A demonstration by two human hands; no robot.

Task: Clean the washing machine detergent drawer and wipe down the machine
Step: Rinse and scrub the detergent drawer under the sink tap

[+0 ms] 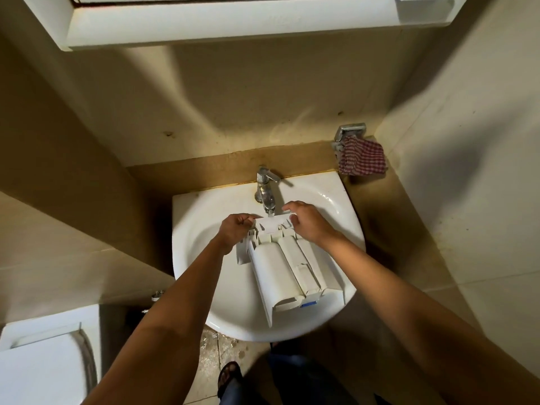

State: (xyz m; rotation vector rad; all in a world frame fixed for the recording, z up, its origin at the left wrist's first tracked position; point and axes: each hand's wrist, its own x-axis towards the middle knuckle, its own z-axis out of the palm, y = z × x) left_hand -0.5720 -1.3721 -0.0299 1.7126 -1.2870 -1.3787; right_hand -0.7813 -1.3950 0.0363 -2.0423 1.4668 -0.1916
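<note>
A white detergent drawer [289, 267] lies upside down across the white sink [201, 226], its far end under the chrome tap [266, 188]. My left hand [235, 230] grips the drawer's far left corner with curled fingers. My right hand [306, 220] rests on the far right end, fingers bent over its edge. A thin stream of water seems to fall from the spout onto the drawer's far end.
A red checked cloth [362, 157] hangs from a chrome holder [349, 133] at the back right. A white toilet [43, 363] stands at the lower left. A white cabinet [233, 21] hangs overhead. Beige tiled walls close in on both sides.
</note>
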